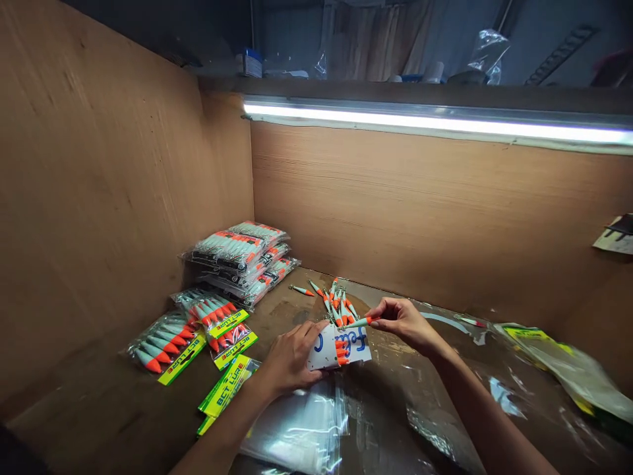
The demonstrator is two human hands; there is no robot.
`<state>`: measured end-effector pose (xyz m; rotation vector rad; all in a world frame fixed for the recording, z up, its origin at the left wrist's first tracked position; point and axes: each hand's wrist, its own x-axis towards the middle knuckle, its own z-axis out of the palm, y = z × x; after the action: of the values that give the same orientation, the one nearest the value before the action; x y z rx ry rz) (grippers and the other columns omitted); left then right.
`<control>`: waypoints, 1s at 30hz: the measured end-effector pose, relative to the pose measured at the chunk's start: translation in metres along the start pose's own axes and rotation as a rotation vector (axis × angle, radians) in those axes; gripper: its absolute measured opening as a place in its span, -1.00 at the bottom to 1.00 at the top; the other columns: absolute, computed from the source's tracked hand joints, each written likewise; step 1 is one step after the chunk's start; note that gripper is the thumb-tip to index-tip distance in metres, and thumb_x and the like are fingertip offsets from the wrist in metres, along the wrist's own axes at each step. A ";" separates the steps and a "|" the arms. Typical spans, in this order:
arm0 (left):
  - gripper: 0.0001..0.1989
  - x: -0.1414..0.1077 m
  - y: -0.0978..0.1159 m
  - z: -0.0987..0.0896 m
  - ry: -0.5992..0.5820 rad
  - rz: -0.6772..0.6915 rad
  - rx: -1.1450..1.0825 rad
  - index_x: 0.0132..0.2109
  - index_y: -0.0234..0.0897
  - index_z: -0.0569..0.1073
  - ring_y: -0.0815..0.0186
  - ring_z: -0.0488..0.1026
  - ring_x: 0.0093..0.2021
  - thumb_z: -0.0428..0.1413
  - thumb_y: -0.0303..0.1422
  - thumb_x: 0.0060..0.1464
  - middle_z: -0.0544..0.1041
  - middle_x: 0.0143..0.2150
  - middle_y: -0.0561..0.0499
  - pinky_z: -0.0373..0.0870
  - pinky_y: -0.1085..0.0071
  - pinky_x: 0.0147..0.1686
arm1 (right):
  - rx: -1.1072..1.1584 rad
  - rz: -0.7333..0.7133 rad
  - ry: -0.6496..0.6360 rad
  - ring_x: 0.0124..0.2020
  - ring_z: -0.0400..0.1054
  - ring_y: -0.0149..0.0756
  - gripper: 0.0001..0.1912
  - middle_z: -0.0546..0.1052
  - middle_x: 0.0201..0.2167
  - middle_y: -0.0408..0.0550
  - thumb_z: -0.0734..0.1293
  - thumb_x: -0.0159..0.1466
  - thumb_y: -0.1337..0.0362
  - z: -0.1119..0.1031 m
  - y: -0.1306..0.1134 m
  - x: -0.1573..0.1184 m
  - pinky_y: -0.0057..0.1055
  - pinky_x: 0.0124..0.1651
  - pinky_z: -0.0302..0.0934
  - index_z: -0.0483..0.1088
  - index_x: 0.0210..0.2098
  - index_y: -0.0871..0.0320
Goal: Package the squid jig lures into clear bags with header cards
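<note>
My right hand pinches a fishing lure by its orange end, its pale body pointing left. My left hand grips the left side of a white card with blue handwriting. Several orange lure tips show against the middle of the card; the rest of those lures is hard to make out. Just behind the card lies a loose pile of pale and orange lures. Clear plastic bags lie flat below my left hand.
Stacked packs of lures stand at the back left. Nearer are bagged lures with yellow labels and a yellow-green packet. Clear packaging with yellow parts lies right. Wooden walls enclose the table under a tube light.
</note>
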<state>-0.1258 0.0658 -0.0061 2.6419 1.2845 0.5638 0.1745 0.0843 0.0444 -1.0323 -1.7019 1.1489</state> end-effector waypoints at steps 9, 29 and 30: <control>-0.06 0.001 0.000 0.000 0.020 -0.006 -0.015 0.37 0.03 0.02 0.02 0.39 0.07 0.27 -0.19 -0.11 0.39 0.13 -0.04 0.33 0.20 0.03 | -0.713 -0.296 0.095 -0.26 0.34 -0.23 -0.90 0.56 -0.35 -0.06 0.36 0.31 0.22 0.028 0.010 -0.004 -0.33 -0.21 0.17 0.53 -0.28 0.08; -0.07 -0.003 -0.003 0.001 -0.008 0.003 0.021 0.33 -0.01 0.09 0.02 0.40 0.01 0.29 -0.16 -0.18 0.42 0.08 -0.05 0.35 0.18 -0.02 | -1.024 0.285 -0.012 -0.49 0.34 -0.32 -0.72 0.52 -0.57 -0.03 0.38 0.16 0.13 0.029 0.033 0.119 -0.48 -0.43 0.06 0.53 -0.49 0.24; -0.08 -0.003 -0.003 0.001 -0.005 0.005 0.020 0.33 -0.01 0.09 0.02 0.40 0.01 0.29 -0.16 -0.18 0.42 0.09 -0.05 0.34 0.18 -0.02 | -1.049 0.327 -0.024 -0.48 0.37 -0.30 -0.73 0.54 -0.54 0.00 0.39 0.15 0.13 0.034 0.038 0.120 -0.46 -0.42 0.09 0.54 -0.46 0.23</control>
<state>-0.1292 0.0656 -0.0082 2.6620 1.2890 0.5470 0.1105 0.1956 0.0212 -1.9706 -2.2445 0.3635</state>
